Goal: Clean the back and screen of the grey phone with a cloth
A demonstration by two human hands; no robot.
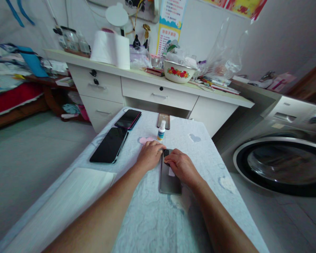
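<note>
The grey phone (171, 187) lies flat on the patterned cloth (200, 158), dial centre for this report. At its ten o'clock, my left hand (150, 155) has fingertips at the upper edge; I cannot tell whether they grip. At two o'clock, my right hand (183, 165) bends over the phone, fingers drawn narrow beside the dark camera block (166, 152); any hold is hidden. A small white bottle (161, 131) stands upright near half past eleven.

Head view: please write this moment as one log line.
left hand: at grey rectangular phone; right hand: on same phone; white blue-labelled bottle: upright beyond
</note>
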